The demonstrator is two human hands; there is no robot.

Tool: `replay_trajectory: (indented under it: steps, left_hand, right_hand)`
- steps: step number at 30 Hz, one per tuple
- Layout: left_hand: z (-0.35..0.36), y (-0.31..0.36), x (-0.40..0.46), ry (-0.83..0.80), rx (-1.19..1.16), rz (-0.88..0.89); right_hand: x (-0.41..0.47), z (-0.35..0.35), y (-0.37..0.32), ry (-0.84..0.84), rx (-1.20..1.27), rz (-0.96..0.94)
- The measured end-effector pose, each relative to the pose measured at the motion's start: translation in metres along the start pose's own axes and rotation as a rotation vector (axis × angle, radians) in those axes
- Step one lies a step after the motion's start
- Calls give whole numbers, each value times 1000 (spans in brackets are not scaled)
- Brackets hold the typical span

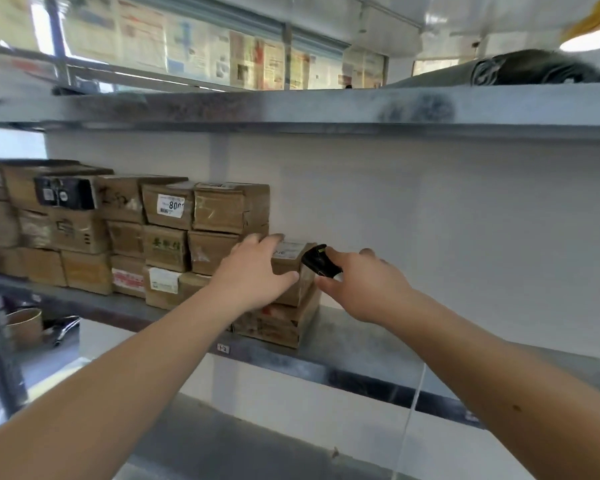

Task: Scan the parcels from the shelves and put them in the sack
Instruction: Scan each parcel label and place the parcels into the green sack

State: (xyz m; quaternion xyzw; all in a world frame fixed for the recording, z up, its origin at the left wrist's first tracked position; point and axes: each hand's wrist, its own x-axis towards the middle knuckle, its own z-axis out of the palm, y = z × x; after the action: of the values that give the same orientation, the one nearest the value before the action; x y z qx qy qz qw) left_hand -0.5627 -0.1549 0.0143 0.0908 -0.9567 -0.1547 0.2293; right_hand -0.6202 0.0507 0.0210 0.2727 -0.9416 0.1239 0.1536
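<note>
at the left of the frame, brown parcels [125, 233] sit in stacked rows on the grey shelf [361, 344]. near the middle, the left hand [253, 271] lies on a small box [297, 271], with fingers over its top and thumb on its front face. this small box sits on top of a flat box [278, 323] at the right end of the row. it has a white label [290, 247] on top. just to the right, the right hand [364, 285] wears a small black scanner [321, 261] on its pointing finger, close to the box's corner. its other fingers are spread and hold nothing.

the box looks stiff and light, made of cardboard with shiny tape that could slip. i think it is best held by its two sides, keeping the label clear. no sack shows.
</note>
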Motion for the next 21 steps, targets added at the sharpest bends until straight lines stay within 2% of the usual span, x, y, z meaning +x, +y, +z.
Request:
replay_trajectory:
  steps: [4,7,10,13,19,21]
  left_hand:
    - [14,3,15,16,-12,-50]
    - [25,2,20,50,84,-33]
    - [27,7,25,85,62,-52]
    - [27,11,33,108,-98,-153]
    - [28,3,60,-29,-517,-390]
    - [27,0,64,-128,-647,-448]
  right_hand:
    - [22,14,20,-38,31,-25]
    - [31,27,33,-34,-38,-71]
    - [40,34,44,-66,-67,-88]
    - [49,36,54,-100,-60,-76]
    - [50,39,67,-139,-43,-40]
    - [47,38,67,-142,-40,-41]
